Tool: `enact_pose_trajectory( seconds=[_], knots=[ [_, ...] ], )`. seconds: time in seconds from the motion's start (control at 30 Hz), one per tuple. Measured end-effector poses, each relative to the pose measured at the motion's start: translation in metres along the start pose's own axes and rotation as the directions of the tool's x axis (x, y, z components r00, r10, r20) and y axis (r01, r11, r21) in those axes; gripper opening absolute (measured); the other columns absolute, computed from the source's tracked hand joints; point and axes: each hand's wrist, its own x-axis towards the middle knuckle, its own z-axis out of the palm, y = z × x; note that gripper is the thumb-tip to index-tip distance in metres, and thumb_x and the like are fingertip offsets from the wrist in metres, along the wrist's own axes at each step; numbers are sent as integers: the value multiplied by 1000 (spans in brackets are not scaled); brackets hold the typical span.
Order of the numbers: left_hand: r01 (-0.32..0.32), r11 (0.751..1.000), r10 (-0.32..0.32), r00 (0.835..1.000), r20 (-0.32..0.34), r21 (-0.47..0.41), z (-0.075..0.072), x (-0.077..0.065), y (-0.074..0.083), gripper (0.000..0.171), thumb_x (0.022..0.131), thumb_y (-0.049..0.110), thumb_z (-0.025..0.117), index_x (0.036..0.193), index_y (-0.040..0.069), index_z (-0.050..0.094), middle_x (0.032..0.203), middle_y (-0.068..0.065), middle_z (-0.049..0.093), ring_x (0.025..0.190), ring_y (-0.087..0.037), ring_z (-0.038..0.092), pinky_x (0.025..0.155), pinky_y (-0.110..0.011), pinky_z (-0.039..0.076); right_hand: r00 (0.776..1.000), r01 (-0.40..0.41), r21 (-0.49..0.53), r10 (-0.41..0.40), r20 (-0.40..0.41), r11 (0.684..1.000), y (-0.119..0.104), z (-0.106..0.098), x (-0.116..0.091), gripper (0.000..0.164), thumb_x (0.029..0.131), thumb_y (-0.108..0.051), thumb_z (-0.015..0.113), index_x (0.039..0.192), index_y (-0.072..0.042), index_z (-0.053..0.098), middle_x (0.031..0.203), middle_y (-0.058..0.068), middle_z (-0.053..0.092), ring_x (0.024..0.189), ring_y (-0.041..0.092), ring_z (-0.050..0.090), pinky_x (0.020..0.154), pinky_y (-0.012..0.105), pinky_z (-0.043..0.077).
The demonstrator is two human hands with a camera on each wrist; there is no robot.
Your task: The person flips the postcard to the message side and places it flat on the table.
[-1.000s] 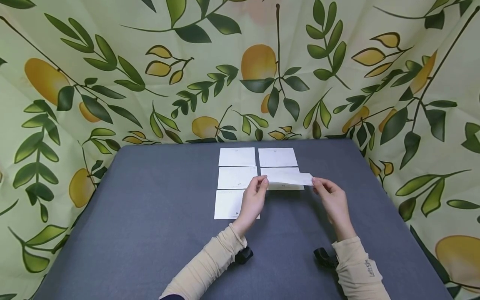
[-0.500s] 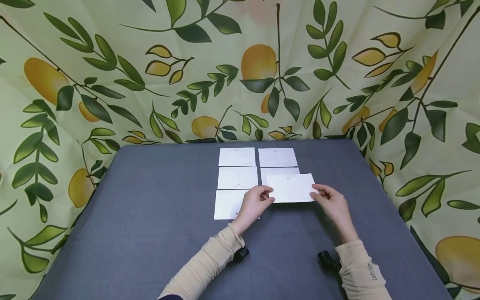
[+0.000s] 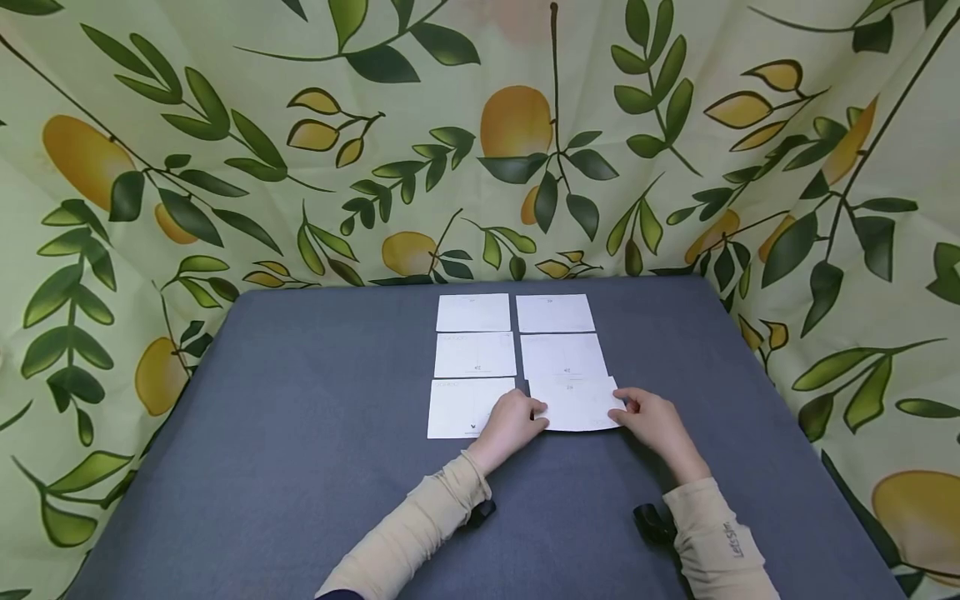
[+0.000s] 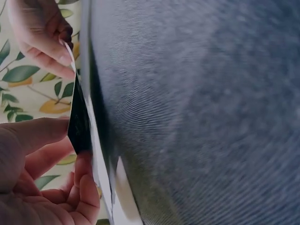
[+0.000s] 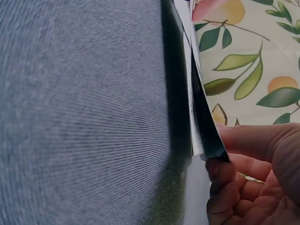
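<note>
A white postcard, dark on its underside in the left wrist view, is held a little above the table at the near end of the right column. My left hand pinches its left edge between thumb and fingers. At the right edge my right hand pinches it the same way. The card's far edge overlaps the near part of another white postcard lying flat behind it. To the left lies a postcard, its right side partly covered by my left hand.
More white postcards lie in two columns: one at the far left, one at the far right and one in the middle left. A grey cloth-covered table spreads around them. A leaf-patterned curtain hangs behind the far edge.
Both hands have brought the held postcard toward me and down. It has turned from nearly edge-on to face up, and more of the card behind it shows.
</note>
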Motion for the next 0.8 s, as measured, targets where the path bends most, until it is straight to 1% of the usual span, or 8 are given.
enact_pose_trajectory(
  seconds=[0.2,0.33,0.4,0.47,0.53,0.63,0.73,0.8],
  knots=[
    [-36,995,35,999,12,90,4,-1,-1,18,79,11,69,94,2,74,84,-8,74,67,-15,55,68,-21,40,998,-42,-19,42,40,999,-1,5,0,40,83,-14,66,116,7,59,65,3,45,55,15,39,53,27,31],
    [-38,993,35,999,32,115,5,-3,0,18,77,11,70,92,3,75,83,-8,73,64,-13,50,66,-22,38,997,-63,-50,66,46,997,-2,7,0,41,82,-15,66,116,7,59,65,3,47,55,15,40,53,26,31],
    [-35,991,30,999,42,130,6,-3,1,17,77,11,69,92,4,75,78,-6,72,62,-11,45,65,-22,35,995,-79,-61,82,56,995,-2,8,0,42,82,-15,66,116,7,59,66,7,50,57,17,43,53,27,33],
    [-38,988,31,998,45,153,6,-3,2,16,76,11,69,90,5,76,69,-5,69,60,-11,42,65,-22,34,993,-81,-91,87,74,993,-3,8,1,41,82,-15,66,116,6,58,74,13,58,63,22,50,56,31,39],
    [-41,980,33,999,41,197,6,-2,3,14,75,12,70,87,7,76,65,-3,68,59,-11,41,64,-23,35,992,-74,-128,87,93,989,-4,8,2,40,82,-15,66,116,5,57,89,23,63,73,28,55,63,38,44],
    [-45,963,39,999,27,265,7,-2,5,13,73,16,74,84,11,76,65,-1,68,61,-12,46,64,-24,36,989,-57,-187,81,124,981,-5,6,5,38,82,-15,65,114,2,55,110,31,60,85,35,57,74,47,46],
    [-54,947,51,999,18,317,8,-1,5,15,71,22,76,83,13,76,70,2,70,64,-11,50,63,-24,36,984,-66,-212,99,149,975,-7,3,8,38,81,-15,66,113,2,54,113,33,59,83,34,56,74,47,46],
    [-74,942,69,997,27,327,8,0,3,14,73,25,76,81,14,76,68,1,68,63,-12,50,61,-23,35,980,-73,-218,110,163,973,-9,-1,10,37,83,-16,65,114,2,55,112,32,59,81,33,56,72,47,46]
  ],
)
